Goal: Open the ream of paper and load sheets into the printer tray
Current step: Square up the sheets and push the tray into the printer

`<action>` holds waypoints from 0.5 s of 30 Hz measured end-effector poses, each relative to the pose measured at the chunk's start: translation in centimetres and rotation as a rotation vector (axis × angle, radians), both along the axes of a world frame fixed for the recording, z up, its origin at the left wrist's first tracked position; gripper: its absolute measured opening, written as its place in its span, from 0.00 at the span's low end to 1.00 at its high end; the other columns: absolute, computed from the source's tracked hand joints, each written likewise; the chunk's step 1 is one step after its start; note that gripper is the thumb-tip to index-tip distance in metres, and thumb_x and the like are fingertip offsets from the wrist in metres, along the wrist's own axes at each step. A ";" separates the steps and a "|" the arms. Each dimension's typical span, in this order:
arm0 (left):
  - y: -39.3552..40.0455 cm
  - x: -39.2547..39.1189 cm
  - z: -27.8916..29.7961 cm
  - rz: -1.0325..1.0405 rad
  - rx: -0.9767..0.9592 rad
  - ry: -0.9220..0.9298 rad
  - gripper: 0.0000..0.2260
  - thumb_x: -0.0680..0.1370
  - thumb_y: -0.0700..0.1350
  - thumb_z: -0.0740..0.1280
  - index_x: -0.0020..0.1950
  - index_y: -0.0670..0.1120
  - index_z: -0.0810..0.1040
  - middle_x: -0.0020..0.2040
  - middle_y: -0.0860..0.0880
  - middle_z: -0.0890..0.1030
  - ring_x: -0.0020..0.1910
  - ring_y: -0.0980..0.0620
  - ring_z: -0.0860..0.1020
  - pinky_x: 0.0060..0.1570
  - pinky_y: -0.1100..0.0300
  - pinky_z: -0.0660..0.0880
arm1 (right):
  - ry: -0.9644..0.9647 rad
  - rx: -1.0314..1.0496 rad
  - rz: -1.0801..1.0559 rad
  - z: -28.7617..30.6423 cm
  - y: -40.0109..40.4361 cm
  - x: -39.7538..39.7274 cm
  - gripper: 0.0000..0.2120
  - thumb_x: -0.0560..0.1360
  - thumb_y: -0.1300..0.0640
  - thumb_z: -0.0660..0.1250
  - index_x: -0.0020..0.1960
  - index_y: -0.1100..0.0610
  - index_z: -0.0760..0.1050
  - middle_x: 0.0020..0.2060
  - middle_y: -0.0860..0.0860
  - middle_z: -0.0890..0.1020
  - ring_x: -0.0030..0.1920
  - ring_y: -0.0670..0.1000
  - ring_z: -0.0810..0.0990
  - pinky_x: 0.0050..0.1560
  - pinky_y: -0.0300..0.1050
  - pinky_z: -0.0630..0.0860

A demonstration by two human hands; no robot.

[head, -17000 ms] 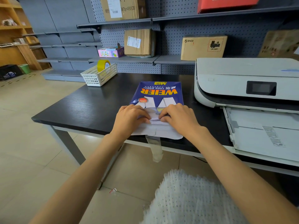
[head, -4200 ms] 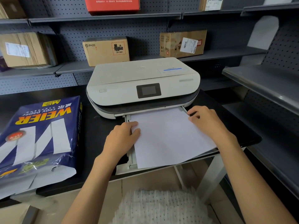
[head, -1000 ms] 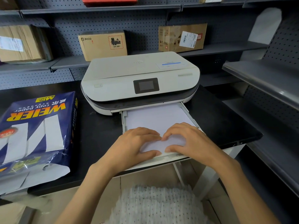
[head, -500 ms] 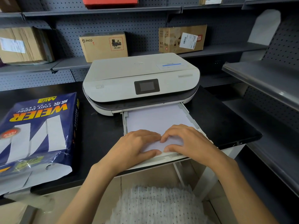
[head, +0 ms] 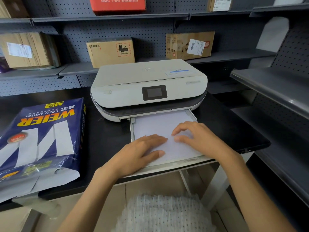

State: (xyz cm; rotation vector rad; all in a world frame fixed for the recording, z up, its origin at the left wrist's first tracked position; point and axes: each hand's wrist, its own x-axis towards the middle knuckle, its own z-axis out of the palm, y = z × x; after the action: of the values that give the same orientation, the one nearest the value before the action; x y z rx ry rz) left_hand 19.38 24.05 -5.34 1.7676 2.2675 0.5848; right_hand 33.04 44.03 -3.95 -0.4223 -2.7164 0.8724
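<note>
A white printer [head: 148, 84] sits on the black table [head: 107, 139]. Its paper tray [head: 175, 164] is pulled out toward me, with white sheets [head: 160, 124] lying flat inside. My left hand [head: 142, 153] rests palm down on the near part of the sheets. My right hand [head: 199, 138] hovers just over the sheets with fingers curled and apart. The blue ream of paper [head: 41, 138] lies on the table to the left, its near end torn open.
Grey pegboard shelves behind hold cardboard boxes [head: 110, 52] and a red box [head: 117, 4]. A grey metal shelf [head: 274, 91] juts out at the right. The tray overhangs the table's front edge.
My right hand has lifted slightly and drawn back to the right, away from my left hand. The left hand stays pressed on the sheets.
</note>
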 end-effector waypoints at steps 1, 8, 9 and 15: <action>0.0 -0.3 0.1 0.023 0.017 0.011 0.21 0.81 0.60 0.57 0.74 0.59 0.67 0.72 0.65 0.68 0.72 0.66 0.64 0.73 0.59 0.63 | -0.001 0.040 -0.051 0.1 0.5 -0.3 0.05 0.76 0.48 0.69 0.51 0.44 0.80 0.52 0.40 0.81 0.58 0.42 0.76 0.62 0.51 0.74; 0.1 -3.3 1.2 0.287 0.130 0.087 0.14 0.79 0.53 0.64 0.65 0.61 0.75 0.63 0.63 0.76 0.55 0.58 0.76 0.54 0.54 0.76 | -0.001 0.202 -0.360 1.0 3.6 -1.0 0.14 0.79 0.63 0.62 0.59 0.49 0.78 0.52 0.48 0.81 0.49 0.51 0.79 0.46 0.47 0.77; 0.1 -3.6 1.4 0.336 0.141 0.102 0.14 0.79 0.52 0.65 0.64 0.61 0.76 0.61 0.63 0.77 0.54 0.57 0.77 0.53 0.53 0.77 | -0.007 0.243 -0.391 1.0 3.8 -1.0 0.15 0.78 0.64 0.63 0.60 0.49 0.77 0.52 0.49 0.80 0.50 0.52 0.79 0.46 0.49 0.77; 0.0 -4.8 2.2 0.542 0.059 0.233 0.09 0.77 0.56 0.65 0.46 0.51 0.73 0.42 0.55 0.77 0.40 0.50 0.77 0.37 0.57 0.70 | -0.064 0.355 -0.530 0.7 4.2 -0.9 0.06 0.78 0.53 0.65 0.51 0.55 0.76 0.47 0.51 0.79 0.47 0.54 0.78 0.41 0.48 0.73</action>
State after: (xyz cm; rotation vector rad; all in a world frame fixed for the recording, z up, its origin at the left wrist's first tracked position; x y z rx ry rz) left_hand 14.55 24.05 -3.14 1.2854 2.9438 0.5575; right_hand 32.11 48.21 -3.21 -1.0309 -2.5354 0.2340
